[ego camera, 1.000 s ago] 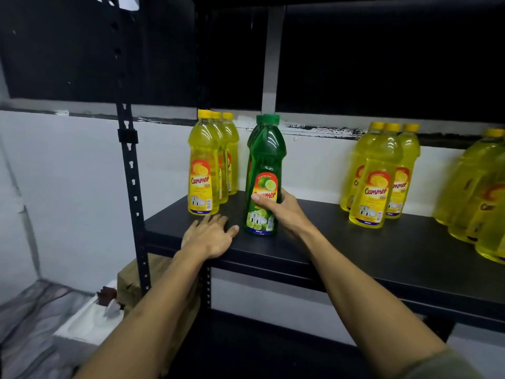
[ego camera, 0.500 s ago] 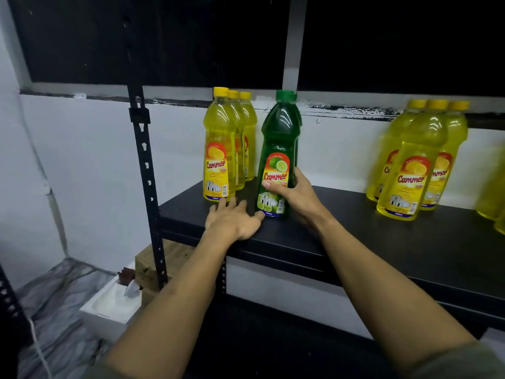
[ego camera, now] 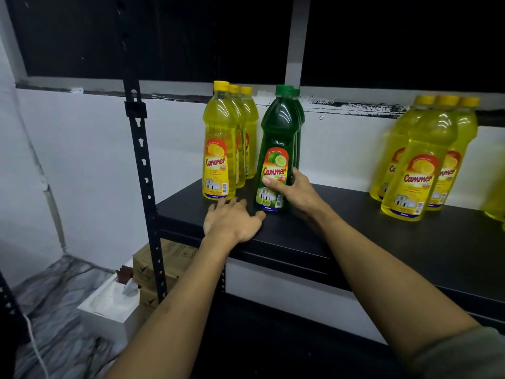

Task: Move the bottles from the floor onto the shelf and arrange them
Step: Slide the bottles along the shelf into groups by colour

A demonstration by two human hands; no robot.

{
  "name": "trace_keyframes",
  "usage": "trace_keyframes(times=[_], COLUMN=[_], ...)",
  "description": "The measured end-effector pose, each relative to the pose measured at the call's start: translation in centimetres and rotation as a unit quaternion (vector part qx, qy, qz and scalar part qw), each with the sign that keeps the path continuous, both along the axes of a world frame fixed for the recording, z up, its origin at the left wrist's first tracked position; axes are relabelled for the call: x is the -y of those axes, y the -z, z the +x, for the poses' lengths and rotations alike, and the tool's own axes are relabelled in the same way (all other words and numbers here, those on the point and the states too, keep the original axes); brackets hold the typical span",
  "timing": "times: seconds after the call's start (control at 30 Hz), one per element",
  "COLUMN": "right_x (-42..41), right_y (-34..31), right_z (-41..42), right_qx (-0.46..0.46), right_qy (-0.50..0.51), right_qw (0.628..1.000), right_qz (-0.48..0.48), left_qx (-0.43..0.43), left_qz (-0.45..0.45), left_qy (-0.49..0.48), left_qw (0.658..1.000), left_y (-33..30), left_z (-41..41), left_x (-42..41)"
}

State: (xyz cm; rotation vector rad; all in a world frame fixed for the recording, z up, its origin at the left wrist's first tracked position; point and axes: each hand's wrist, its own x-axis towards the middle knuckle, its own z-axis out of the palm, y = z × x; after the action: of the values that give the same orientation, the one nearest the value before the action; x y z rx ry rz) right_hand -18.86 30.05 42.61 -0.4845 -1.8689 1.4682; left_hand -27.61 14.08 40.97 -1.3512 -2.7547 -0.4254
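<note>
Right hand [ego camera: 293, 191] grips front green plastic bottle [ego camera: 276, 151] low on its label, upright on black metal shelf [ego camera: 355, 228] beside yellow bottle row [ego camera: 218, 143], likely squaring the row | left hand [ego camera: 232, 221] flat, fingers spread, bracing shelf edge | since earlier: grip unchanged, bottle unmoved

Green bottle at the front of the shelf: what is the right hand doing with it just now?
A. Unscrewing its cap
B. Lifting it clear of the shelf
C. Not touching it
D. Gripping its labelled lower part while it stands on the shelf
D: the right hand wraps thumb and fingers round the label of the green bottle, whose base sits on the shelf.
</note>
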Motion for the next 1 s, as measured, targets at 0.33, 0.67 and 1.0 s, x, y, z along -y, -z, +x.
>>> trace_keyframes(times=[0.33, 0.67, 1.0], right_x=[-0.01, 0.52, 0.39], right_y=[0.16, 0.19, 0.21], right_z=[-0.05, 0.07, 0.21], right_qx=[0.007, -0.016, -0.007], right_qy=[0.013, 0.018, 0.037], right_qw=[1.000, 1.000, 0.999], right_qz=[-0.007, -0.016, -0.005], left_qx=[0.005, 0.004, 0.020], left_qz=[0.007, 0.012, 0.017], left_qy=[-0.002, -0.001, -0.009], left_qw=[1.000, 1.000, 1.000], left_y=[-0.14, -0.04, -0.44], left_z=[0.19, 0.03, 0.51], left_x=[0.19, 0.15, 0.42])
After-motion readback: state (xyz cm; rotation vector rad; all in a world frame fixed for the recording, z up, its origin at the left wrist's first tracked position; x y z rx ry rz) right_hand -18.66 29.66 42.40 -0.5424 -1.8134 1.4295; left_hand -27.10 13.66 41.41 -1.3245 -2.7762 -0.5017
